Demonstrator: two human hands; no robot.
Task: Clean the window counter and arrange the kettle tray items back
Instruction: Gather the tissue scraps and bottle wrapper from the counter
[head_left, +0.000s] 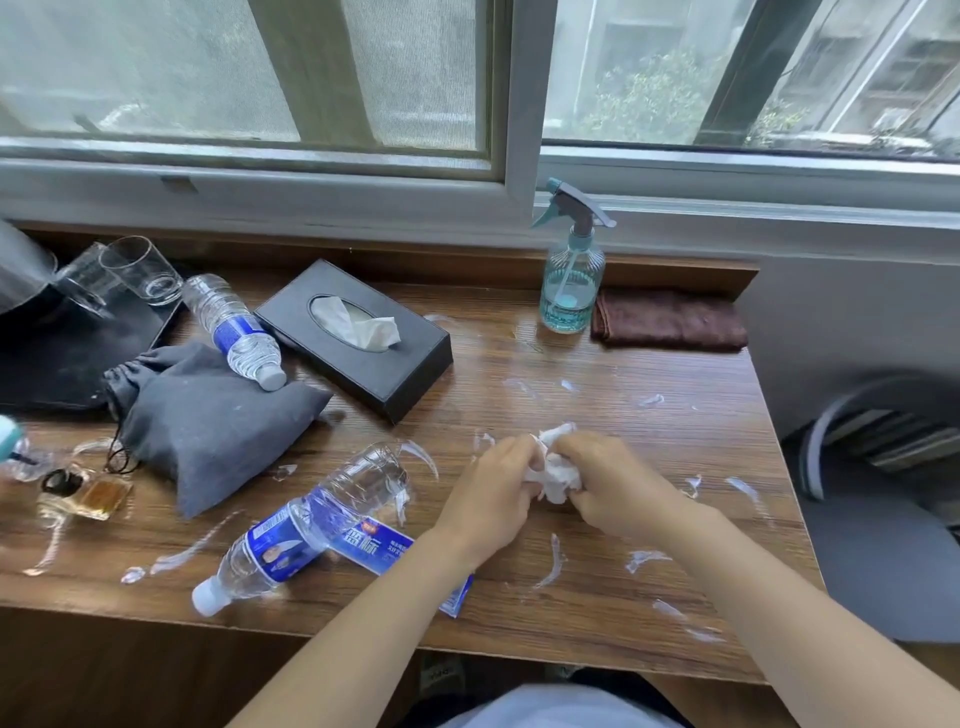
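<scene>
My left hand (493, 493) and my right hand (613, 483) meet over the wooden counter (675, 431), both gripping one crumpled white tissue (558, 467). White smears (550, 564) streak the wood around them. A black tray (67, 353) lies at the far left with two tipped glasses (130, 275) on it. One water bottle (234, 332) lies across a grey drawstring pouch (208, 421). A second water bottle (306, 525) lies on its side near the front edge, over a blue toothpaste tube (379, 556).
A black tissue box (395, 364) sits mid-counter. A blue spray bottle (571, 280) stands at the back beside a folded brown cloth (670, 322). A small amber perfume bottle (88, 493) lies at the left. A grey chair (883, 545) stands right of the counter.
</scene>
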